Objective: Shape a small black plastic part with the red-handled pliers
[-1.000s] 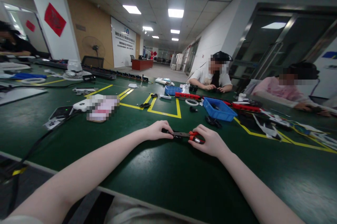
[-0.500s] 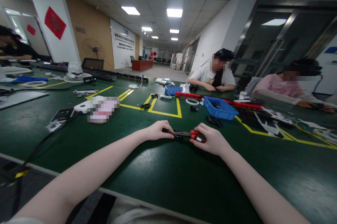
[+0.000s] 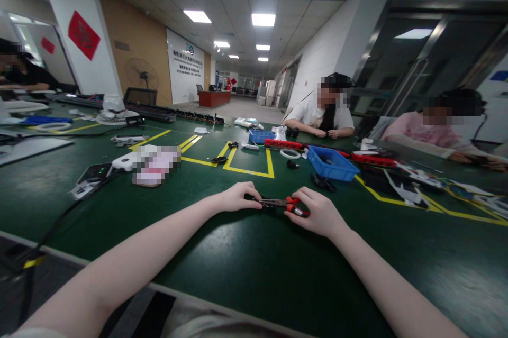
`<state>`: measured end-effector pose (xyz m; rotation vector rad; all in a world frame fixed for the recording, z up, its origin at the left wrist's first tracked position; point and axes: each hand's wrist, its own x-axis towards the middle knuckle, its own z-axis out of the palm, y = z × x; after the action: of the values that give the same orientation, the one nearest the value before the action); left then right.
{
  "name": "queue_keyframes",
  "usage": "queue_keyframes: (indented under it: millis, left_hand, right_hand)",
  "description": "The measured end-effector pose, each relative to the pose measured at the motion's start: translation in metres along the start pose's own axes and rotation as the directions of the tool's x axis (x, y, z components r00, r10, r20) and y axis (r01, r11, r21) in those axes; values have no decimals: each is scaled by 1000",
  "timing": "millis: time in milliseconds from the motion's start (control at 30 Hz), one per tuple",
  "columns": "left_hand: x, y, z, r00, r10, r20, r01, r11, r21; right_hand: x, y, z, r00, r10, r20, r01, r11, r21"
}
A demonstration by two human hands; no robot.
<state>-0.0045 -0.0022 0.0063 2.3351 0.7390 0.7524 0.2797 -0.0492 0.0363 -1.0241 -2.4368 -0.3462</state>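
Both my arms reach out over a dark green table (image 3: 246, 264). My right hand (image 3: 319, 215) is closed round the red handles of a pair of pliers (image 3: 283, 204) that lie low over the table. The pliers' dark jaws point left to my left hand (image 3: 237, 196), whose fingers are curled and pinched on a small dark piece at the jaw tips; I cannot make out what it is.
A blue bin (image 3: 332, 163) stands behind my hands, with a roll of tape (image 3: 289, 154), a smaller blue bin (image 3: 261, 136) and red tools beyond. Yellow tape lines (image 3: 248, 170) mark the table. A power strip and cable (image 3: 95, 173) lie left. Two people sit opposite on the right.
Almost nothing has changed: both hands stay on the pliers in the same spot, and the camera view has shifted slightly.
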Motion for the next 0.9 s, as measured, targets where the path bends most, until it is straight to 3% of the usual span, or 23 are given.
queue_keyframes:
  millis: [900]
  left_hand:
    - [1, 1, 0, 1000, 13, -22, -12, 999, 44]
  right_hand:
    - [2, 4, -4, 1000, -10, 15, 10, 1000, -8]
